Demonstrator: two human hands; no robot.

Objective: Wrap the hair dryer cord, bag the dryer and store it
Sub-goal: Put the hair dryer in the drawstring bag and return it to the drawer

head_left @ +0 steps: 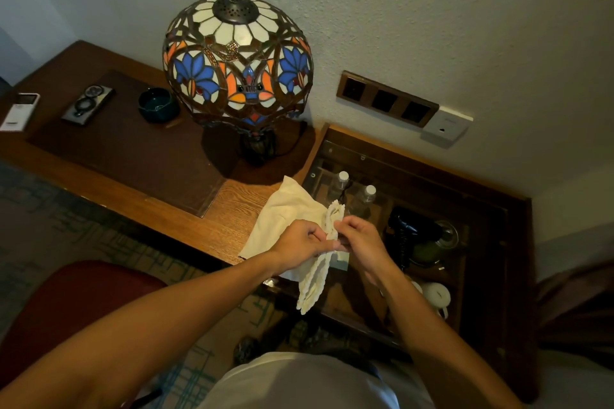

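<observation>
A cream cloth bag [285,212] hangs partly over the desk's right end, and its gathered mouth is pinched between both hands. My left hand [300,241] grips the bunched fabric from the left. My right hand [360,237] holds the same gathered edge from the right. A ruffled part of the bag [314,282] dangles below the hands. The black hair dryer [410,226] lies to the right on the glass-topped cabinet, its coiled cord [402,247] trailing toward me. Neither hand touches the dryer.
A stained-glass lamp [237,66] stands on the wooden desk [232,209]. A dark ashtray [156,104] and two remotes sit at the left. The glass-topped cabinet [491,242] shows water bottles [340,181], a green kettle [432,246] and a white cup [435,295]. A red chair [73,305] is lower left.
</observation>
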